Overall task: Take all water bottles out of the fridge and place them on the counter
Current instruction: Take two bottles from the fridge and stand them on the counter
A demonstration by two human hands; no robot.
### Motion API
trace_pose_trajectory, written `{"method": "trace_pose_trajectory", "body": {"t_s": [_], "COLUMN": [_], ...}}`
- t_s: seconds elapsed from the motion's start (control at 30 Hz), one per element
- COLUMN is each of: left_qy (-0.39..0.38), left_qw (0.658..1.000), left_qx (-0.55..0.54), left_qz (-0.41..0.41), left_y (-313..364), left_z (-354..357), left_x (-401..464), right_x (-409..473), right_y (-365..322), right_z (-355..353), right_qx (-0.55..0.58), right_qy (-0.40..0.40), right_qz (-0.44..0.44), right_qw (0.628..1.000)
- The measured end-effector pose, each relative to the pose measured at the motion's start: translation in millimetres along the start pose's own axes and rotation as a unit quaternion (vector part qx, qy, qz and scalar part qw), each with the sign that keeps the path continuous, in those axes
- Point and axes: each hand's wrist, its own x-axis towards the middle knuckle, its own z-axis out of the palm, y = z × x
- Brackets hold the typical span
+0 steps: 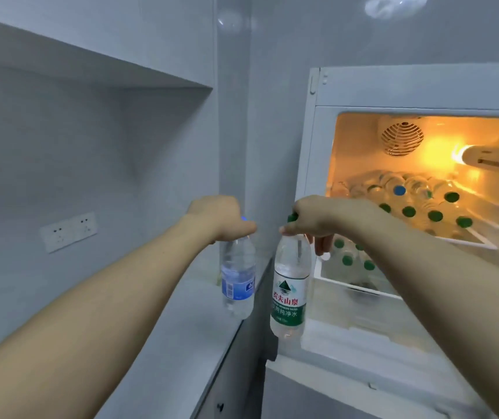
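Between the counter [181, 328] and the open fridge [363, 343], two bottles hung in the air, one from each of the person's hands. The left hand [221, 217] was curled around the neck of the blue-label bottle [238, 276], its blue cap just showing past the knuckles. That bottle hung upright above the counter's right edge, close to the wall corner; I could not tell whether its base touched the surface. The right hand [317, 219] pinched the green-label bottle [290, 285] just below its green cap, thumb and fingers wrapped around the neck. It hung upright over the gap between the counter and the fridge, in front of the fridge's left frame, touching neither.

Inside the lit fridge, many more bottles [417, 204] lay stacked on the upper shelf with green caps facing out, and one blue cap among them. Further green-capped bottles [351, 255] sat on the shelf below, partly hidden by the right forearm. A round vent [402, 139] sat in the back wall, beside the glowing lamp housing [490, 160]. On the wall left of the counter was a double socket plate [68, 231], beneath a pale recessed shelf [91, 74].
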Motion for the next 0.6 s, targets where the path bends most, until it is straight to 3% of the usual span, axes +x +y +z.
{"method": "trace_pose_trajectory", "body": {"t_s": [0.17, 0.3, 0.47, 0.6], "left_qy": [-0.018, -0.041, -0.015, -0.002], "left_qw": [0.994, 0.975, 0.953, 0.940], "left_qx": [-0.055, -0.141, -0.161, -0.160], "left_qz": [-0.090, -0.168, -0.255, -0.301], "left_y": [-63, -100, -125, -132], "left_z": [53, 82, 120, 149], "left_x": [-33, -58, -88, -111], "right_x": [22, 41, 62, 79], "right_y": [-29, -49, -65, -73], "right_z": [55, 92, 143, 196], "right_qx": [-0.021, -0.010, 0.083, 0.157], "right_qy": [-0.003, 0.055, 0.102, 0.071], "right_qz": [-0.048, -0.098, -0.094, -0.084], "right_qw": [0.999, 0.994, 0.987, 0.982]}}
